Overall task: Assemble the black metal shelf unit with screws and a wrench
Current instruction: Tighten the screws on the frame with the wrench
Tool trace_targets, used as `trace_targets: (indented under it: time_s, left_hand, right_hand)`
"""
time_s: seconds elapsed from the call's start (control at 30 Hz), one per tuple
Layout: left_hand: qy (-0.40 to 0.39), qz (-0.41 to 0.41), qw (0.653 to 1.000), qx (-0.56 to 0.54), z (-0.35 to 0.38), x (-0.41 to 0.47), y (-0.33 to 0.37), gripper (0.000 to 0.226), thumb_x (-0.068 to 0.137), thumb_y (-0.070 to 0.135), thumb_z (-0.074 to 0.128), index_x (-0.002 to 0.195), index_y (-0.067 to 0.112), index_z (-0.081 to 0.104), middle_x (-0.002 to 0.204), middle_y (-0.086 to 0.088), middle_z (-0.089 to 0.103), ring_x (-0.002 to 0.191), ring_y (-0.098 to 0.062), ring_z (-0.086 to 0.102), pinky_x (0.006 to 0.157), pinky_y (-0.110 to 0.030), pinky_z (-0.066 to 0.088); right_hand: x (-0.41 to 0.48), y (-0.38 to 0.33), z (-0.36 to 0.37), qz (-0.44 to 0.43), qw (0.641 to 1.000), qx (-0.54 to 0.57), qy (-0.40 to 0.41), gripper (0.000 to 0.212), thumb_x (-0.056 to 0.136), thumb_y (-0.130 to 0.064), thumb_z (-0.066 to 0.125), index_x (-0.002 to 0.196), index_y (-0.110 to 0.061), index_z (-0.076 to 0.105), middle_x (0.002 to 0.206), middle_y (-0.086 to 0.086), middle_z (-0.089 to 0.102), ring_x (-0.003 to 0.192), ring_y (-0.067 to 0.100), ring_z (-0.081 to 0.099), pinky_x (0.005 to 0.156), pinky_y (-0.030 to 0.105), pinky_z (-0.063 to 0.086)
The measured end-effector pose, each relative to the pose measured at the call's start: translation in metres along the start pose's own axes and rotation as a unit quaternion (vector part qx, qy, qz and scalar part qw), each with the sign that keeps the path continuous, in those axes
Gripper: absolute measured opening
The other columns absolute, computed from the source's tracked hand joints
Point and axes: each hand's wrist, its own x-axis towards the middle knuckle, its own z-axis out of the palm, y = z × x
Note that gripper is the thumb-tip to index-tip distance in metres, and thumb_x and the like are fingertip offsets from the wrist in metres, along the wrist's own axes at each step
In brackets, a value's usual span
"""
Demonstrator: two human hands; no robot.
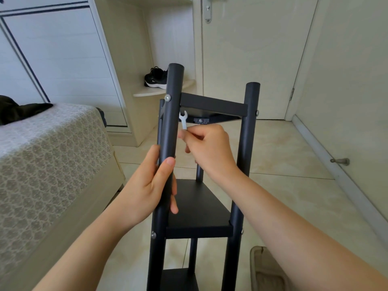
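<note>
We saw the black metal shelf unit [199, 208] standing on the tiled floor [283, 148], close to the foot of the bed [52, 154] and well short of the door [252, 49] at the far edge of the floor.

The left hand [153, 185] was wrapped round the near-left post [172, 122] between the top shelf [212, 105] and the middle one, with the thumb lying up the front of the post and the fingers curled behind it.

The right hand [210, 148] was mostly closed and pinched the lower end of the small silver wrench [183, 120] between thumb and fingertips. The wrench stood nearly upright with its open end uppermost, just under the front edge of the top shelf and just beside the gripped post. It was near the bolt [201, 120] in the bracket below that shelf, but apart from it.

Silver screws [167, 98] showed on the outer faces of the posts at the level of the top and middle shelves.

A black sneaker [156, 78] lay on a low corner ledge behind the unit, and a dark garment [21, 111] lay on the bed.
</note>
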Motion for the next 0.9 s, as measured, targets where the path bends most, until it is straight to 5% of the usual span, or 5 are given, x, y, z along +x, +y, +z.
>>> trace_targets:
  time_s: [0.17, 0.37, 0.57, 0.9]
  left_hand:
    - [0.002, -0.006, 1.0, -0.004, 0.002, -0.002, 0.002, 0.016, 0.097, 0.049, 0.04, 0.096, 0.034, 0.044, 0.072, -0.012, 0.064, 0.05, -0.033, 0.068, 0.049, -0.025, 0.051]
    - [-0.003, -0.016, 1.0, -0.006, 0.001, -0.002, 0.003, 0.018, 0.096, 0.05, 0.04, 0.098, 0.032, 0.044, 0.072, -0.013, 0.064, 0.052, -0.035, 0.069, 0.051, -0.034, 0.055]
    - [-0.014, -0.01, 1.0, -0.003, 0.001, -0.003, 0.002, 0.022, 0.099, 0.05, 0.04, 0.102, 0.028, 0.043, 0.074, -0.015, 0.064, 0.053, -0.034, 0.07, 0.052, -0.032, 0.055]
    - [-0.023, -0.01, 1.0, 0.001, 0.003, 0.0, 0.003, 0.027, 0.098, 0.049, 0.04, 0.107, 0.023, 0.042, 0.073, -0.016, 0.065, 0.052, -0.033, 0.069, 0.051, -0.034, 0.055]
  right_hand:
    - [0.001, -0.006, -0.02, 0.027, 1.0, 0.006, -0.013, 0.025, 0.093, -0.016, 0.061, 0.076, -0.005, 0.076, 0.055, 0.0, 0.065, 0.048, 0.005, 0.052, 0.061, 0.031, 0.052]
    - [-0.004, -0.011, -0.028, -0.022, 1.0, -0.022, 0.0, 0.024, 0.094, -0.015, 0.062, 0.079, -0.006, 0.076, 0.059, 0.003, 0.065, 0.05, -0.004, 0.058, 0.054, 0.007, 0.042]
    - [-0.001, -0.011, -0.024, -0.083, 0.993, -0.075, 0.027, 0.036, 0.096, -0.02, 0.06, 0.066, -0.001, 0.066, 0.059, 0.012, 0.062, 0.057, 0.023, 0.057, 0.067, 0.034, 0.048]
    - [0.004, 0.0, -0.01, -0.148, 0.978, -0.11, 0.101, 0.028, 0.096, -0.021, 0.062, 0.073, -0.011, 0.073, 0.061, 0.001, 0.066, 0.059, 0.014, 0.061, 0.064, 0.033, 0.05]
